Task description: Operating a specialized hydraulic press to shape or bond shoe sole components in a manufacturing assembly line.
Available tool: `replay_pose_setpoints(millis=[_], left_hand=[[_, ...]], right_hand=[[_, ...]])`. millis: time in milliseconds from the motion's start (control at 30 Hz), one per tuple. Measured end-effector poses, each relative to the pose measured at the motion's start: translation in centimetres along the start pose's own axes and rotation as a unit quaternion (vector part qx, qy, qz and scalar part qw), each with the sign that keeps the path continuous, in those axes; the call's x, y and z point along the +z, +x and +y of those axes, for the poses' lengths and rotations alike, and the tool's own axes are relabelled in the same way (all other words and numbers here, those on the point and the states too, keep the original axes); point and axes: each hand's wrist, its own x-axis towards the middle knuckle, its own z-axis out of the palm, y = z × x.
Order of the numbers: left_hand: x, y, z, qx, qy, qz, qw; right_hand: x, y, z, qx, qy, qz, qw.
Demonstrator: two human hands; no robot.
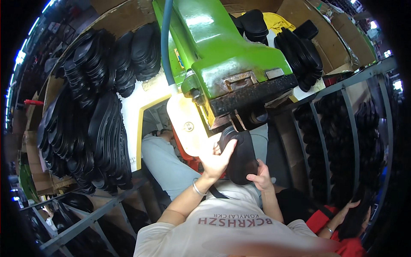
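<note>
A black shoe sole [242, 156] is held between my two hands, below the front of a green machine [239, 55]. My left hand [215, 159] grips its left edge near the upper end, thumb lying over the face. My right hand [261, 176] holds the lower right edge, thumb on top and fingers behind. The sole's far end sits close under the machine's dark working head [252, 119]; whether they touch I cannot tell. A bright lit panel [184, 124] stands just left of the head.
Several stacks of black soles [105, 137] lie on the left, with more soles [299, 55] at the far right. Metal racks [351, 124] flank me, and a blue-grey hose [166, 43] runs down the machine. At lower right a co-worker's hands [340, 216] hold a dark piece.
</note>
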Motion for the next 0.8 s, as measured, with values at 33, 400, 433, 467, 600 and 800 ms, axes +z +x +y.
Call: replay_pose_setpoints(millis=[33,400,433,467,600,800], left_hand=[[0.0,0.6,0.4,0.007,0.044,-0.013,0.999],[-3.3,1.4,-1.6,0.112,0.261,-0.003,0.959],[-3.5,1.6,-1.5,0.127,0.255,-0.014,0.958],[-3.7,1.6,-1.5,0.125,0.255,-0.013,0.959],[-3.6,1.9,-1.4,0.067,0.242,-0.043,0.967],[-6.0,2.1,1.3,0.012,0.037,-0.039,0.998]], right_hand=[[0.5,0.2,-0.1,0.001,0.01,-0.004,1.0],[0.0,0.9,-3.8,-0.137,0.047,0.11,0.983],[0.6,1.5,-5.1,-0.162,0.047,0.16,0.972],[1.4,2.3,-6.6,-0.188,0.047,0.209,0.959],[1.7,7.3,-11.6,-0.257,-0.01,0.184,0.949],[6.7,12.4,-13.5,-0.272,0.0,0.069,0.96]])
